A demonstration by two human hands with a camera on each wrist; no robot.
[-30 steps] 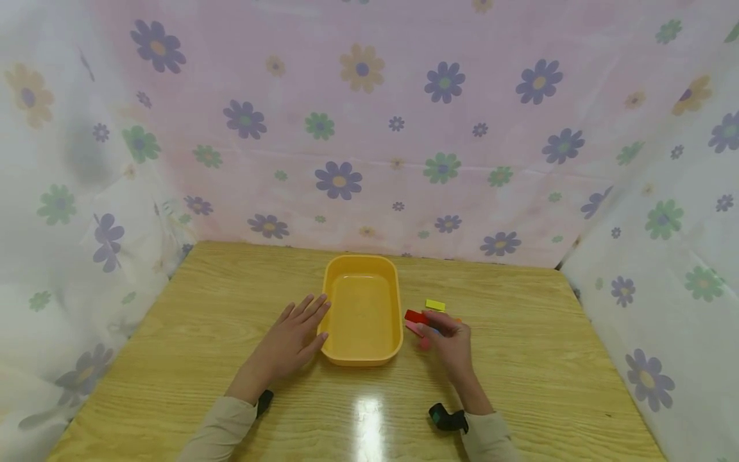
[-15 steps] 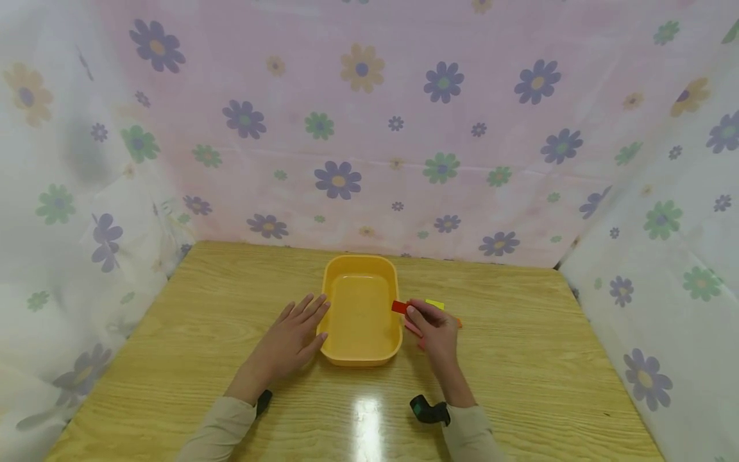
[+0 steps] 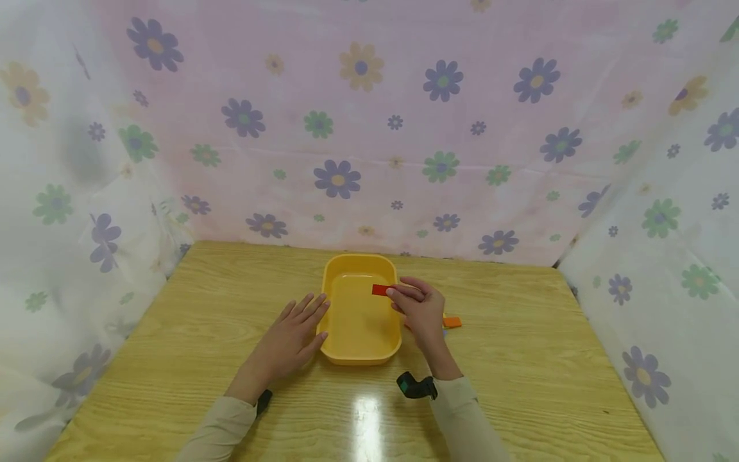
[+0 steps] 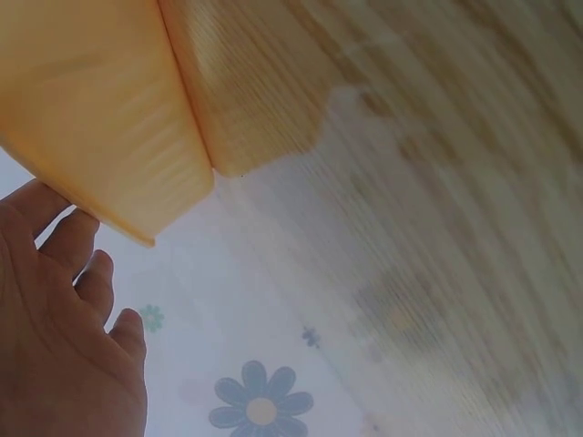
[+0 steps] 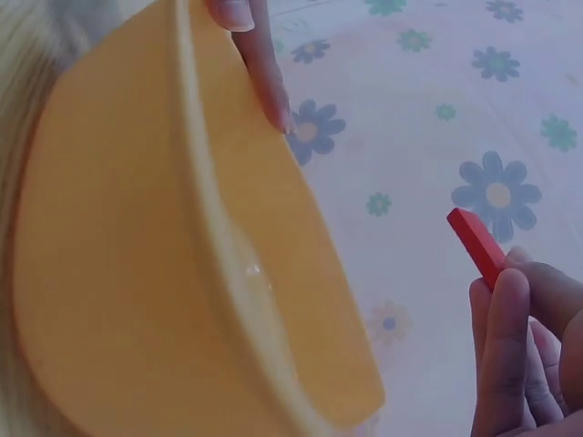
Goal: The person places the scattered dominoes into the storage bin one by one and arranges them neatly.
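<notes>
A small flat red block (image 3: 380, 290) is pinched between the thumb and fingers of my right hand (image 3: 423, 312), above the right rim of a yellow plastic tub (image 3: 360, 361). In the right wrist view, the red block (image 5: 476, 244) sticks out past the fingertips, apart from the tub (image 5: 109, 246). My left hand (image 3: 284, 343) lies with straight, spread fingers against the tub's left rim. Those fingers also touch the tub's edge (image 4: 137, 232) in the left wrist view. No block shows inside the tub.
Just right of the tub, an orange block (image 3: 452, 322) and other coloured pieces lie on the wooden table (image 3: 519, 359), partly hidden by my right hand. Flower-patterned sheets (image 3: 398, 160) enclose the table at the back and sides.
My right hand has lifted the red block from the pieces on the table and carried it left and away from me, over the tub's rim. The left hand stays in place.
</notes>
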